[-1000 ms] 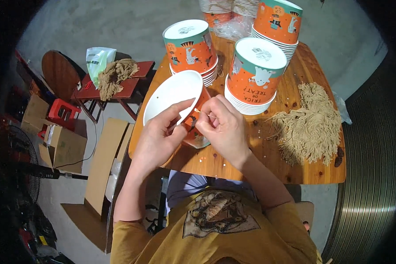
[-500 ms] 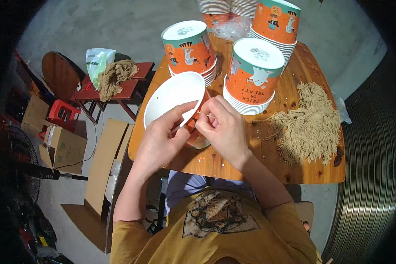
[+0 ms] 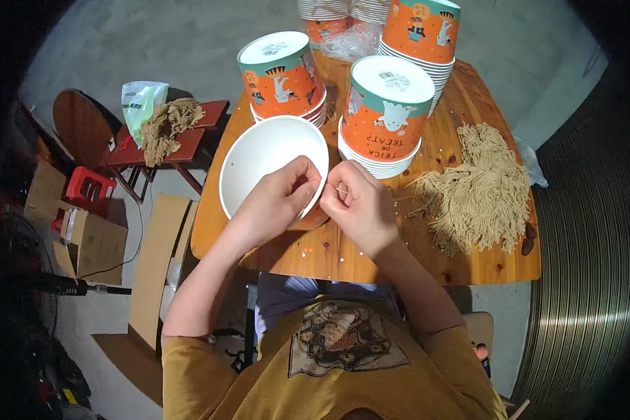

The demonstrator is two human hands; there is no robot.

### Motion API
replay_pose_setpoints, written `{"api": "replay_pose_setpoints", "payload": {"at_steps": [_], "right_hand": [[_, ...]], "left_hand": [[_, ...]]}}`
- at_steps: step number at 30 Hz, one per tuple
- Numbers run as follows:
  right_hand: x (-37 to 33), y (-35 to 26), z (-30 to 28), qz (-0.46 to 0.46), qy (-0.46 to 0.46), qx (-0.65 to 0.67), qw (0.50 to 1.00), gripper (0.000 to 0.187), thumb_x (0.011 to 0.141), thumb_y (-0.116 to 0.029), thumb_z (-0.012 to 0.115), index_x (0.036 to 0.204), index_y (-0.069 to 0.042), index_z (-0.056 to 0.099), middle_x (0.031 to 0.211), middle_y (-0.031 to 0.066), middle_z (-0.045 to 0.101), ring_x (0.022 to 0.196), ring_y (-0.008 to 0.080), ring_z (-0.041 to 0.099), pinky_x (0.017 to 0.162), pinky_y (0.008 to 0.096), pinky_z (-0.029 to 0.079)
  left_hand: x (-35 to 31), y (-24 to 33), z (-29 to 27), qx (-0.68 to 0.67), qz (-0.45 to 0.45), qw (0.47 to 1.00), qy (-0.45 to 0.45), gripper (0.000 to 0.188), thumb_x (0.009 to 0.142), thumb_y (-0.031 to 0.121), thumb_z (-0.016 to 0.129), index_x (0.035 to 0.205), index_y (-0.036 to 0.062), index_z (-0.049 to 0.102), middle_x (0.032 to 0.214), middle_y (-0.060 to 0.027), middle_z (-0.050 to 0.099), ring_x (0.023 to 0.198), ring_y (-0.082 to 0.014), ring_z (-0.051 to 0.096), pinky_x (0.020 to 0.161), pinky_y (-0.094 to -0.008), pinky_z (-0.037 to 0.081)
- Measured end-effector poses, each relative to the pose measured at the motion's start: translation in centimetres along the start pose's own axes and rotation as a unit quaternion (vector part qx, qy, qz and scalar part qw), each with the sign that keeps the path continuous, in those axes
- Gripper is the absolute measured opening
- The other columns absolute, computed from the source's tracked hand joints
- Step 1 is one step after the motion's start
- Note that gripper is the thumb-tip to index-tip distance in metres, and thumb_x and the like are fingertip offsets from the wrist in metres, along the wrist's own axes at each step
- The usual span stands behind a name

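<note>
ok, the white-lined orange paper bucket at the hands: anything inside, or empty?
Looks empty: the white-lined orange paper bucket shows bare white interior; the left hand hides part.

- My desk [image 3: 472, 105]: brown wood, rounded corners, directly before me
- Upturned orange-and-green bucket stacks [image 3: 385, 129], toward the far side
- Crumpled clear plastic [image 3: 350, 45], at the back
- Tan yarn bundle [image 3: 479, 192], to my right
- Small pale bits [image 3: 304, 255], near my edge

Your table [image 3: 322, 264] is brightly lit; the clutter [image 3: 42, 350] left of it sinks into darkness. Glare streaks the ribbed panel [image 3: 588, 318] to its right. Fisheye bends your view's rim, black at the corners.
</note>
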State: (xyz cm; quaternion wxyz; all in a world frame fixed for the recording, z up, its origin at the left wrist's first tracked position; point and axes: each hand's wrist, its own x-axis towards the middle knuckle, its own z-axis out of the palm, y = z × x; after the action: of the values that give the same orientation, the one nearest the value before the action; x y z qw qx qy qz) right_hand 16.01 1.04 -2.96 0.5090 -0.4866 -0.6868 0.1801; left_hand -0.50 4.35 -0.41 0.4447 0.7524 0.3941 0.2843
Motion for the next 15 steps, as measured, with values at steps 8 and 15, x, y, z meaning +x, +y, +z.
{"api": "replay_pose_setpoints", "payload": {"at_steps": [8,15], "right_hand": [[0.4,0.8,-4.7,0.075,-0.201,-0.006,0.977,0.015,0.085,-0.017,0.061,0.088,-0.002,0.057,0.078,0.0124,0.059,0.068,0.0266,0.060,0.062,0.0364,0.046],[0.7,0.9,-5.5,-0.071,-0.282,-0.063,0.955,0.015,0.085,-0.017,0.060,0.090,-0.003,0.057,0.082,0.0136,0.058,0.077,0.0310,0.060,0.065,0.0395,0.046]], "left_hand": [[0.5,1.8,0.2,-0.013,0.008,0.996,0.093,0.009,0.092,0.013,0.049,0.089,0.0047,0.049,0.086,-0.0055,0.062,0.075,-0.0117,0.057,0.069,-0.0258,0.046],[2.3,2.3,0.8,-0.268,-0.075,0.960,-0.003,0.009,0.094,0.016,0.046,0.090,0.0077,0.047,0.081,-0.0034,0.060,0.069,-0.0080,0.053,0.064,-0.0217,0.043]]}}
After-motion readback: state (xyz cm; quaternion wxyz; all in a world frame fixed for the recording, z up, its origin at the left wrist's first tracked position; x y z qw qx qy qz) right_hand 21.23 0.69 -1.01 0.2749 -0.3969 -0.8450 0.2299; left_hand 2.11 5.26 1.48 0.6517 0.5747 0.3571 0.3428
